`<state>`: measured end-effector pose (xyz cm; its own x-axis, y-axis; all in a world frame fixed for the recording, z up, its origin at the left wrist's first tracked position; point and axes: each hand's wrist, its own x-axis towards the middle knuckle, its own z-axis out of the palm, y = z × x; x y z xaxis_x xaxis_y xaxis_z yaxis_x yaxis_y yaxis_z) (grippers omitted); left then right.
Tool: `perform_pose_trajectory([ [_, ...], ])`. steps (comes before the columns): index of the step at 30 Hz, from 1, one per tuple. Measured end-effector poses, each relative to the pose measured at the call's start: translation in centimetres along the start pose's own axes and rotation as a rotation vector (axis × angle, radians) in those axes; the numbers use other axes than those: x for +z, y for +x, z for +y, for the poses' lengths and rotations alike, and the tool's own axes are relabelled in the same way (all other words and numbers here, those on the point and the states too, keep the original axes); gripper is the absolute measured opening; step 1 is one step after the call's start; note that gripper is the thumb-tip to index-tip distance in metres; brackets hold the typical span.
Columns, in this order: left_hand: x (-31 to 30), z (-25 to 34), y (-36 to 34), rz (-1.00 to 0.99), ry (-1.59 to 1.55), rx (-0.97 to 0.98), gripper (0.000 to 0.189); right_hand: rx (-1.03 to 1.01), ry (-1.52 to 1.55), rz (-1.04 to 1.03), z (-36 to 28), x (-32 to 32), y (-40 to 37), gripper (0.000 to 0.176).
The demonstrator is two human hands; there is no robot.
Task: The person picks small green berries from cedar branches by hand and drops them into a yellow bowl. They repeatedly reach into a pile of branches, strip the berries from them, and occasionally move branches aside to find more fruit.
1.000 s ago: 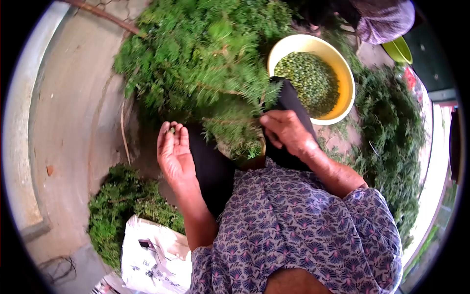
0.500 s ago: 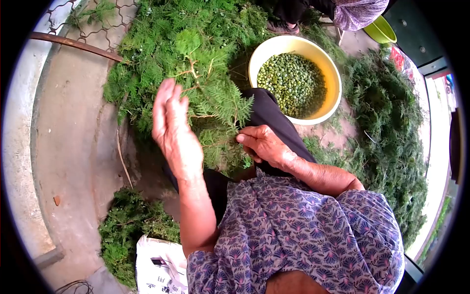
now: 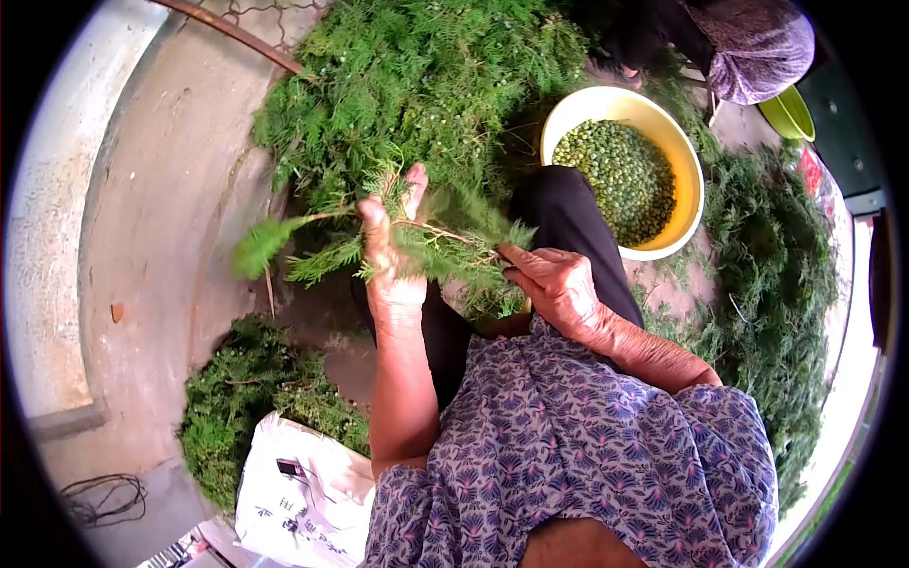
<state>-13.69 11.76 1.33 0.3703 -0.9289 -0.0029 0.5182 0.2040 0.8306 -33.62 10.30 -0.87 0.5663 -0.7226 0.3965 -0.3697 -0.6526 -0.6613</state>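
Observation:
A leafy green branch [image 3: 440,232] stretches between my hands, its brown stem running sideways and parts of its foliage blurred. My right hand [image 3: 559,284] pinches the stem's right end between thumb and fingers. My left hand [image 3: 391,248] is upright at the branch's left part, thumb and fingers apart, with the stem passing across it. A yellow basin [image 3: 690,180] holding many small green berries [image 3: 620,175] stands beyond my right knee. Behind the branch lies a large heap of green branches [image 3: 407,85].
Another heap of cut greenery [image 3: 767,256] is at the right, and a smaller pile [image 3: 237,398] lies at lower left beside a white sack [image 3: 303,502]. Another person [image 3: 757,47] sits at the top right near a green basin [image 3: 788,114]. A coiled cable [image 3: 109,500] lies bottom left.
The view has shifted, with the basin now farther right. The branch has swung from upright to sideways, its tip pointing left. My left hand has come lower, against the stem.

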Motion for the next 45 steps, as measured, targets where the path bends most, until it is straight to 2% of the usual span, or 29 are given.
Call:
perform_pose_trajectory([
  [2,-1.2,0.1,0.1,-0.103,-0.144,0.011,0.067,-0.017,0.014,0.000,0.0,0.0,0.2,0.036],
  [5,-1.9,-0.2,0.0,-0.106,-0.253,0.010,0.062,-0.059,0.018,0.044,0.1,0.2,0.4,0.037],
  [7,-2.6,0.1,0.1,-0.103,-0.313,0.006,0.055,-0.021,-0.049,-0.076,0.3,0.0,0.3,0.033],
  [9,-2.7,0.6,-0.1,0.044,-0.105,0.105,0.047,-0.047,0.042,-0.045,0.9,0.8,-0.1,0.029],
  [10,-3.2,0.9,-0.2,0.070,-0.120,0.076,0.043,-0.076,0.135,-0.015,1.0,0.9,-0.1,0.025],
  [11,-3.6,0.9,-0.1,0.049,-0.154,0.059,0.043,-0.011,0.191,-0.064,0.6,0.5,-0.1,0.022],
  [14,-4.0,0.8,-0.5,0.126,0.079,0.043,0.055,0.097,0.210,-0.106,0.2,-0.9,0.2,0.020],
  [15,-4.6,0.6,-0.5,0.169,0.197,-0.014,0.061,0.157,0.267,-0.129,0.4,-1.2,0.2,0.017],
  [17,-5.4,-0.2,-0.4,0.345,0.281,-0.120,0.058,0.216,0.314,-0.144,0.6,-2.3,0.4,0.016],
  [19,-5.1,-0.3,-0.5,0.295,0.340,-0.119,0.054,0.773,0.584,-0.268,0.6,-4.6,0.6,0.014],
  [21,-5.1,-0.6,-0.3,0.254,0.398,-0.118,0.050,0.936,0.662,-0.107,1.6,-7.3,0.3,0.021],
  [22,-5.2,-0.8,-0.2,0.259,0.386,-0.132,0.045,0.908,0.701,-0.004,2.8,-8.9,-0.3,0.019],
  [23,-5.5,-0.9,-0.2,0.266,0.378,-0.146,0.041,1.089,0.789,0.210,4.0,-10.3,-1.0,0.015],
  [25,-6.0,-0.9,0.2,0.275,0.340,-0.148,0.038,1.057,1.011,0.470,9.1,-14.9,-4.3,0.015],
  [26,-6.3,-0.8,0.4,0.285,0.305,-0.151,0.036,1.000,0.961,0.621,10.0,-17.2,-5.5,0.013],
  [28,-6.6,0.1,0.6,0.320,0.241,-0.094,0.033,0.827,1.115,1.029,16.9,-23.3,-12.3,0.011],
  [29,-6.9,0.7,0.8,0.357,0.206,-0.067,0.032,0.737,0.963,1.203,23.0,-27.2,-18.1,0.016],
  [30,-7.8,1.2,1.1,0.397,0.154,-0.046,0.030,0.730,0.734,1.399,26.0,-30.6,-21.9,0.030],
  [31,-8.6,1.9,1.2,0.436,0.092,-0.025,0.031,0.743,0.668,1.503,25.4,-32.4,-23.8,0.041],
  [32,-9.3,2.6,1.3,0.476,0.055,0.009,0.030,0.672,0.517,1.417,24.5,-32.2,-26.0,0.046],
  [33,-9.8,3.4,1.2,0.512,0.021,0.044,0.030,0.752,0.329,1.431,24.8,-31.7,-26.9,0.045],
  [35,-10.3,4.9,1.0,0.636,-0.043,0.106,0.027,0.993,0.534,1.483,27.0,-31.1,-27.2,0.038],
  [36,-10.6,5.6,0.7,0.661,-0.092,0.137,0.023,0.981,0.696,1.477,28.4,-29.9,-27.0,0.028],
  [37,-11.4,6.2,0.3,0.643,-0.153,0.147,0.022,0.939,0.843,1.356,30.2,-28.4,-27.0,0.024],
  [38,-11.8,6.6,0.0,0.679,-0.177,0.159,0.020,0.930,0.901,1.288,28.2,-25.3,-23.6,0.022],
  [39,-12.0,7.2,-0.3,0.713,-0.199,0.173,0.019,0.946,1.034,1.208,29.0,-23.4,-21.7,0.018],
  [41,-12.8,7.7,-1.0,0.713,-0.244,0.189,0.016,0.994,0.997,1.190,23.6,-17.7,-13.6,0.014],
  [42,-13.0,7.9,-1.5,0.709,-0.260,0.194,0.015,0.925,1.058,1.030,23.9,-16.2,-11.9,0.017],
  [45,-13.4,7.8,-2.1,0.734,-0.304,0.208,0.012,0.838,1.078,0.750,16.3,-11.6,-3.6,0.025],
])
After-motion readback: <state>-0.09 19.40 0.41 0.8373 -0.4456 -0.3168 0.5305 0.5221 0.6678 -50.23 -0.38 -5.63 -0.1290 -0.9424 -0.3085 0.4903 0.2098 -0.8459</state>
